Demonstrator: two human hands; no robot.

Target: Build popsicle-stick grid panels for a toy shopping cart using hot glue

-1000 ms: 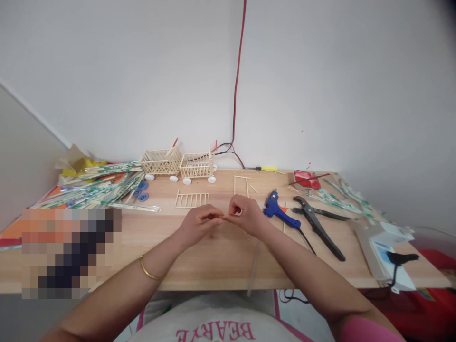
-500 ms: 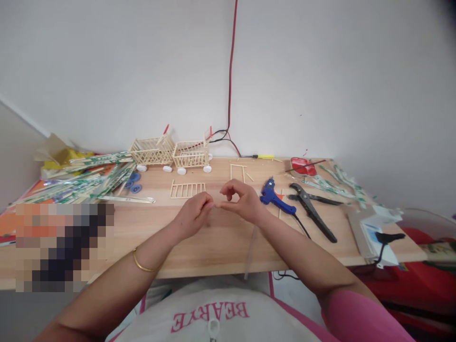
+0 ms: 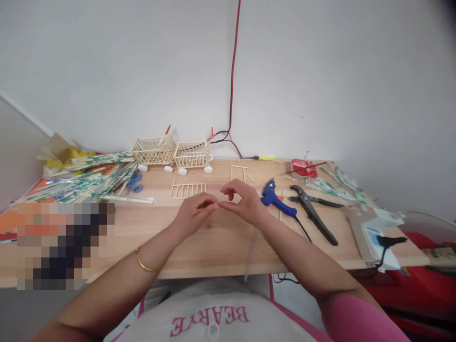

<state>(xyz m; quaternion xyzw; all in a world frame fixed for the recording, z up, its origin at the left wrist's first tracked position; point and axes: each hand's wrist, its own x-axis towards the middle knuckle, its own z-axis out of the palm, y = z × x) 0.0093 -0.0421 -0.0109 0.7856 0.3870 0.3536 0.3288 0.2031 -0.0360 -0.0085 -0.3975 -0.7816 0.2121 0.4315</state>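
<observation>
My left hand point(image 3: 194, 211) is held over the middle of the table with thumb and fingers pinched; whatever is between them is too small to make out. Facing it, my right hand point(image 3: 244, 202) has its thumb and curled fingers apart, the thumb tip at the left fingertips. Just behind my left hand lies a ladder-like panel of thin wooden sticks point(image 3: 188, 191). A small stick frame point(image 3: 239, 166) lies beyond my right hand, partly hidden by it. To its right rests a blue glue gun point(image 3: 276, 199).
Two stick-built carts, a left one point(image 3: 153, 152) and a right one point(image 3: 191, 156), stand on white wheels by the wall. Wrapped sticks point(image 3: 96, 175) and blue discs point(image 3: 136, 188) lie left. Black-handled pliers point(image 3: 315, 216), a red container point(image 3: 302, 168) and torn wrappers point(image 3: 335, 188) lie right.
My left fingers have loosened from a tighter curl and extend a little towards my right thumb. My right hand is nearly unmoved. The view has shifted slightly.
</observation>
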